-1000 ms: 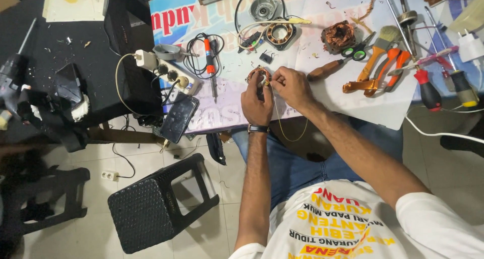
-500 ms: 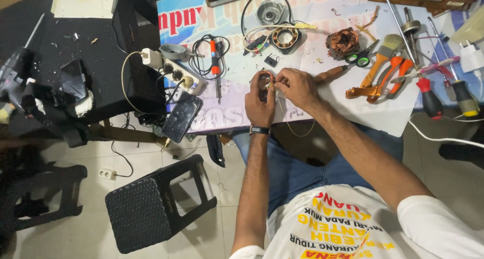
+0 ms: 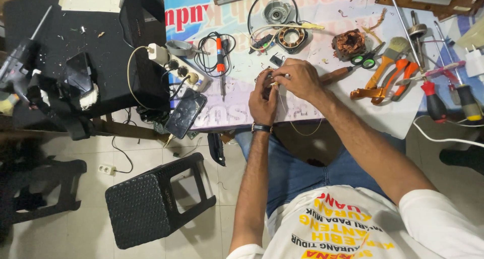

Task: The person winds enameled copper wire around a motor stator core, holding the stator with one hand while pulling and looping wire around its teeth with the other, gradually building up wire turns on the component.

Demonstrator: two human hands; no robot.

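Note:
Both hands meet over the near part of the workbench (image 3: pixel 302 115). My left hand (image 3: pixel 262 100), with a dark wristband, grips a small round coil part (image 3: pixel 266 77) with copper winding; most of it is hidden by my fingers. My right hand (image 3: pixel 300 77) pinches at the same part from the right, fingers closed on it and on a thin pale wire (image 3: pixel 282 105) that hangs down in a loop below the bench edge.
On the bench lie a soldering iron (image 3: pixel 220 55), a power strip (image 3: pixel 176 67), a phone (image 3: pixel 185 114), a wound stator (image 3: pixel 291 37), a copper coil bundle (image 3: pixel 348 43), scissors (image 3: pixel 364 61), pliers (image 3: pixel 388 82), a brush (image 3: pixel 390 55), screwdrivers (image 3: pixel 433 100). A black stool (image 3: pixel 151 203) stands below left.
The view has shifted slightly; both hands stay together on the small part, with only small finger movement.

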